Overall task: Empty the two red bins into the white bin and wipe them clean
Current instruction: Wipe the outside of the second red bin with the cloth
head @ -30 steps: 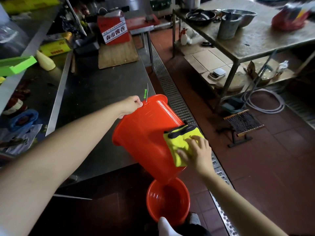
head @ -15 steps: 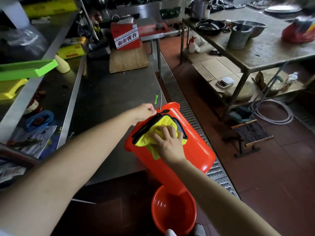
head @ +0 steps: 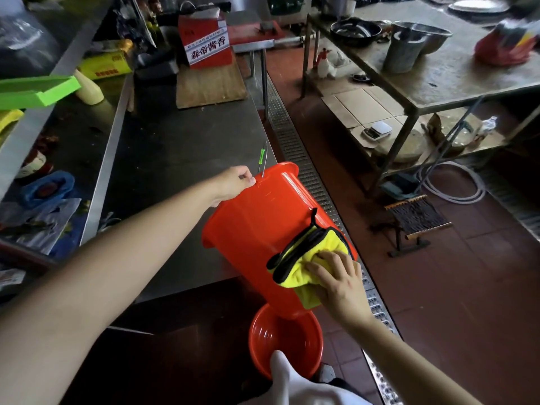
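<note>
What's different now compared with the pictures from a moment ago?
The right hand has slid the yellow cloth from near the bin's rim back down its outer wall toward the base. The left hand still grips the rim of the tilted red bin; the second red bin still sits on the floor below.

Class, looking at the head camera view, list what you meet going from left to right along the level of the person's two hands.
Left hand gripping the rim → tilted red plastic bin → yellow cloth with black edging → right hand pressing the cloth → perforated metal floor drain grate → red-brown tiled floor.
</note>
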### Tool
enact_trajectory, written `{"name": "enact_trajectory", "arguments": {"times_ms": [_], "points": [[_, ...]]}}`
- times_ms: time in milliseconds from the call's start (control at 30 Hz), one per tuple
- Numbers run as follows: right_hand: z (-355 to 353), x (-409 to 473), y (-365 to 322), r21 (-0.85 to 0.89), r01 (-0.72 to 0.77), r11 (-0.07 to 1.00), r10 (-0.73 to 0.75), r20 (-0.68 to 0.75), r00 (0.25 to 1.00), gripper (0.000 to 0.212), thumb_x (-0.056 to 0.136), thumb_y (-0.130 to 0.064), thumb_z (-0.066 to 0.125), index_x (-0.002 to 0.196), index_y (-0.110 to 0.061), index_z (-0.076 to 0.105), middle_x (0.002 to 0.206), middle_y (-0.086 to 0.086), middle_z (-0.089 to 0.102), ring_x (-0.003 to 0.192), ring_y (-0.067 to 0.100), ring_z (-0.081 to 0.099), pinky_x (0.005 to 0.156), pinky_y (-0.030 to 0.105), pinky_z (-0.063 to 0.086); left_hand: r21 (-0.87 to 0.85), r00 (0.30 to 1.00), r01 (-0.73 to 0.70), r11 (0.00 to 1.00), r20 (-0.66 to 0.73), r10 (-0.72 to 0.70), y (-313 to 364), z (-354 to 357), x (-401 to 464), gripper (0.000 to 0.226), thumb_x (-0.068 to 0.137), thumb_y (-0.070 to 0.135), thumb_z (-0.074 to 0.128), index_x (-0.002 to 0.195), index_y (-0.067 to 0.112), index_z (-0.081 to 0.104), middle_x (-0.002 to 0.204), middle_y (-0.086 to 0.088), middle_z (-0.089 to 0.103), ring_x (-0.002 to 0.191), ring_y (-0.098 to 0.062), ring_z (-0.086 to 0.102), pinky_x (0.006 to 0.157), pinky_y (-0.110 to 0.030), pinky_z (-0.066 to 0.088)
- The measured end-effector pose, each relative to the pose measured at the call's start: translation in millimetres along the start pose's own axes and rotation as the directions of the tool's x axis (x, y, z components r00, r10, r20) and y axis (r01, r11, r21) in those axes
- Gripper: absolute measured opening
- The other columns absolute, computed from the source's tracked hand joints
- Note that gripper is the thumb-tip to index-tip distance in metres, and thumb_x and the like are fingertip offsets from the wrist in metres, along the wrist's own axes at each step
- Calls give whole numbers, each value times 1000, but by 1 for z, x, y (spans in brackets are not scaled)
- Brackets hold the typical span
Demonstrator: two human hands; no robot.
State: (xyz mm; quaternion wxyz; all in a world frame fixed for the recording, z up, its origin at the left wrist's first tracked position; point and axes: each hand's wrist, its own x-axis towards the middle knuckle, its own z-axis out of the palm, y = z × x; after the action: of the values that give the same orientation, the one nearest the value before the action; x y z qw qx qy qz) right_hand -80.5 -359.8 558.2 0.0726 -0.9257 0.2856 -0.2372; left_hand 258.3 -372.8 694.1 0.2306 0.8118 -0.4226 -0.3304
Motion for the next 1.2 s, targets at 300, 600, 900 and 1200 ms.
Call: {"name": "enact_trajectory", "arguments": {"times_ms": [300, 600, 900, 1200], "points": [[12, 101, -38, 13, 10, 1000, -10, 18, 1000, 39, 83, -41, 57, 120, -28, 62, 125, 6, 57, 116, 36, 50, 83, 51, 45, -62, 997, -38, 997, -74, 33, -19, 3, -26, 19, 101, 28, 52, 88, 14, 53, 80, -1, 54, 75, -15, 46, 65, -30, 35], [10, 133, -52, 40, 19, 999, -22, 82, 996, 39, 83, -28, 70, 121, -23, 65, 125, 7, 58, 117, 36, 50, 84, 53, 46, -90, 982, -27, 996, -191, 9, -36, 9, -38, 19, 101, 24, 53, 88, 10, 54, 70, 3, 45, 64, -10, 38, 57, -27, 29], [-2, 4, 17, 91, 41, 995, -47, 57, 997, 47, 84, -39, 58, 129, -30, 61, 126, 2, 53, 116, 32, 50, 87, 49, 44, -39, 977, -5, 999, -211, -4, -35, 16, -34, 24, 102, 35, 49, 86, 18, 53, 87, 3, 60, 79, -11, 53, 64, -28, 38], [8, 104, -15, 69, -25, 997, 22, 55, 998, 42, 89, -41, 67, 128, -28, 59, 126, 5, 53, 114, 35, 49, 86, 51, 46, -30, 976, -40, 999, -217, 33, -44, 13, -49, 17, 102, 24, 50, 91, 14, 56, 84, -1, 56, 76, -13, 47, 66, -28, 36]]}}
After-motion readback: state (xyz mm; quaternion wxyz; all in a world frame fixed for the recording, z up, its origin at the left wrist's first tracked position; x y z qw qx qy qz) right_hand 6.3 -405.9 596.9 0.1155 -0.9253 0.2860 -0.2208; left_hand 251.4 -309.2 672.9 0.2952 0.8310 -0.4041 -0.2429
